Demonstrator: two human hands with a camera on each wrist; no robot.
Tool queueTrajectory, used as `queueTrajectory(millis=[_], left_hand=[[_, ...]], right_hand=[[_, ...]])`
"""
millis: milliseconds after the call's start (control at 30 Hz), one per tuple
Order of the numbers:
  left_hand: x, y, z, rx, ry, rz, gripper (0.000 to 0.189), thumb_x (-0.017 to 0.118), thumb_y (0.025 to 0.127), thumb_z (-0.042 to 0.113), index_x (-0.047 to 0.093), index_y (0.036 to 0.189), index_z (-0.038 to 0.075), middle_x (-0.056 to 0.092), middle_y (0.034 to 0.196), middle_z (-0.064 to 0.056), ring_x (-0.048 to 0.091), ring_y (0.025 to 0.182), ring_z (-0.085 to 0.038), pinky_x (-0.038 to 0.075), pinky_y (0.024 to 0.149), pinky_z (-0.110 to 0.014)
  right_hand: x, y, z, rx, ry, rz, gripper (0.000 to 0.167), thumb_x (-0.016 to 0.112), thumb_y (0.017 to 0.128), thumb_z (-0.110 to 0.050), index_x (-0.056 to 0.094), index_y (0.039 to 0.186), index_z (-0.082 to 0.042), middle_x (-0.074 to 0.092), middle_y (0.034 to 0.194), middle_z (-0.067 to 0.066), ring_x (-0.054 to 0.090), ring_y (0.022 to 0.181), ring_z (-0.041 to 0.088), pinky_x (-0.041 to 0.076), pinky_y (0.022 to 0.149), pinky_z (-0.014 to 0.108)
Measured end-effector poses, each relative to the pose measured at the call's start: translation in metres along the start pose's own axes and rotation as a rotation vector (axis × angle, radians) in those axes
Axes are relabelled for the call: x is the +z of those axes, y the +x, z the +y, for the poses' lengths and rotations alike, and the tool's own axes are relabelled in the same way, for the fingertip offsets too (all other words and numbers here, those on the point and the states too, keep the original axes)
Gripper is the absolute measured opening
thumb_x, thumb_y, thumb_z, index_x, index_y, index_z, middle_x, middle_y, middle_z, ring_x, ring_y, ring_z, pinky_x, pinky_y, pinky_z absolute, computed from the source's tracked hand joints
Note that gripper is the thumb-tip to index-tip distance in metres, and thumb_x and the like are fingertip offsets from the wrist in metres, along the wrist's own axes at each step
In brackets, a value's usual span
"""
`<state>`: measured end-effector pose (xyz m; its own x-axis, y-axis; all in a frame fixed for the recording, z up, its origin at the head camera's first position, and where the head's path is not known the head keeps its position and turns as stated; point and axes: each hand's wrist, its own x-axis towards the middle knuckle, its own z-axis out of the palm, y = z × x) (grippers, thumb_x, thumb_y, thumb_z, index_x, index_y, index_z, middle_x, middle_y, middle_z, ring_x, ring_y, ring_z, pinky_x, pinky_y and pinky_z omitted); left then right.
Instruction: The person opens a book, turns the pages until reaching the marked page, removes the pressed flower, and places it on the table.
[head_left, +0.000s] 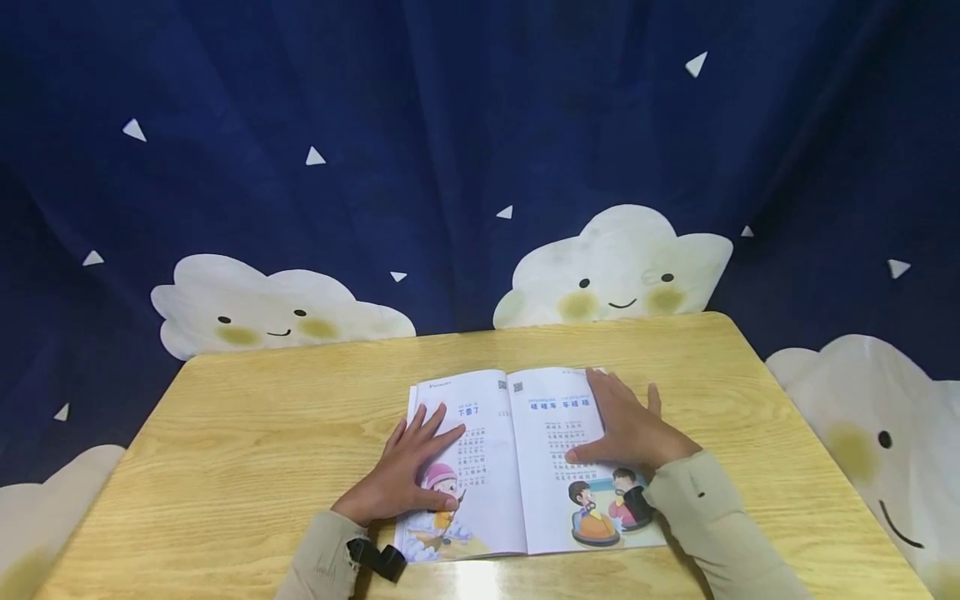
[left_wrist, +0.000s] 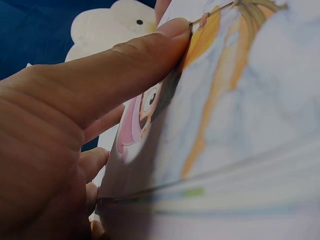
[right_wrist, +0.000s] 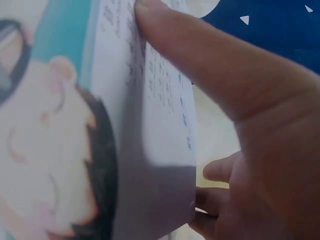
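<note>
An open picture book (head_left: 487, 533) with printed lines and cartoon drawings lies on the wooden table. My left hand (head_left: 408, 467) rests on the left page with its fingers spread, the thumb beside a drawn figure in a pink hat. In the left wrist view, the left thumb (left_wrist: 130, 70) touches the page over that drawing. My right hand (head_left: 630, 425) lies across the outer edge of the right page, its fingers reaching toward the upper corner. The right thumb (right_wrist: 200, 55) presses the page by the text, while the other fingers sit at the page edge.
The light wooden table (head_left: 247, 450) extends on both sides of the book. Behind it hangs a dark blue curtain (head_left: 450, 167) with white triangles and smiling clouds. A black strap (head_left: 375, 558) hangs at the left sleeve cuff.
</note>
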<state>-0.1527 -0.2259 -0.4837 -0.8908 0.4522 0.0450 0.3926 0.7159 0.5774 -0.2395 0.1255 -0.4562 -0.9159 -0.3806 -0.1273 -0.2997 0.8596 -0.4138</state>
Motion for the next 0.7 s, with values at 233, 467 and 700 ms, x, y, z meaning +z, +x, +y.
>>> queueTrajectory(millis=[233, 467, 700], left_hand=[[0.0, -0.001, 0.0, 0.0, 0.003, 0.003, 0.098, 0.076, 0.071, 0.06, 0.033, 0.152, 0.026, 0.008, 0.161, -0.01, -0.005, 0.146, -0.038, -0.005, 0.113, -0.058], [-0.001, 0.0, 0.0, -0.001, 0.003, 0.01, 0.098, 0.077, 0.07, 0.06, 0.033, 0.152, 0.027, 0.008, 0.162, -0.008, -0.005, 0.147, -0.036, -0.005, 0.114, -0.056], [0.001, 0.0, 0.0, 0.009, 0.001, 0.005, 0.098, 0.076, 0.071, 0.06, 0.032, 0.152, 0.027, 0.007, 0.162, -0.008, -0.006, 0.146, -0.036, -0.005, 0.113, -0.057]], right_hand=[[0.001, 0.002, 0.002, -0.002, 0.079, -0.016, 0.134, 0.079, 0.055, -0.072, 0.014, 0.155, -0.012, 0.019, 0.159, 0.014, 0.006, 0.146, 0.038, -0.01, 0.104, 0.071], [-0.005, 0.002, 0.002, 0.003, 0.166, -0.06, 0.131, 0.077, 0.057, -0.072, 0.012, 0.156, -0.016, 0.017, 0.159, 0.015, 0.007, 0.146, 0.038, -0.008, 0.108, 0.068], [-0.012, -0.001, 0.004, -0.015, 0.271, -0.08, 0.12, 0.073, 0.067, -0.069, 0.01, 0.156, -0.019, 0.02, 0.159, 0.013, 0.016, 0.144, 0.039, -0.002, 0.109, 0.068]])
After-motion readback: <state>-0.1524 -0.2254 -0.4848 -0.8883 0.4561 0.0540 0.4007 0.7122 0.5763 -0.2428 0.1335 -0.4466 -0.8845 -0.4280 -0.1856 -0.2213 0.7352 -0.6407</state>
